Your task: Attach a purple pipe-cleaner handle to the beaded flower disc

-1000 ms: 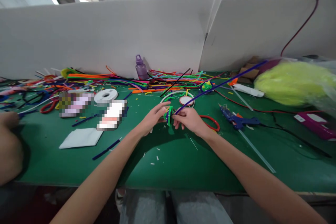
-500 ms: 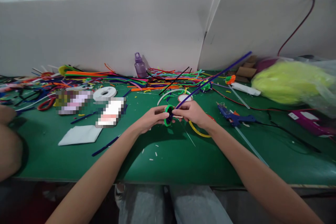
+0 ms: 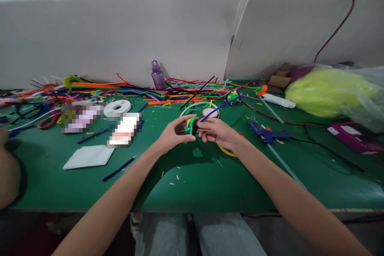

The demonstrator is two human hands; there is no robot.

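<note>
My left hand [image 3: 171,135] is closed around a small round pipe-cleaner piece [image 3: 191,126] in green, yellow and dark blue, thumb below and fingers above. Close on its right side, my right hand [image 3: 221,131] pinches a long blue-purple pipe cleaner [image 3: 222,106]. That strip slants up and away to the right, and its near end is hidden by the fingers and the piece. Behind the hands lie a round white-topped item [image 3: 210,112] and a similar green, yellow and blue piece [image 3: 233,97]. Under my right wrist is a yellow ring [image 3: 225,151].
A blue glue gun [image 3: 267,132] lies right on the green table [image 3: 192,192]. Many loose pipe cleaners [image 3: 111,86] and a purple bottle [image 3: 158,75] line the back. Left are a white spool [image 3: 117,108], a folded white cloth [image 3: 88,157] and another person's arm [image 3: 9,172].
The round piece has turned in my left hand, so its yellow and green side shows. The blue-purple pipe cleaner's far end has swung down and nearer. My right hand's fingers have shifted.
</note>
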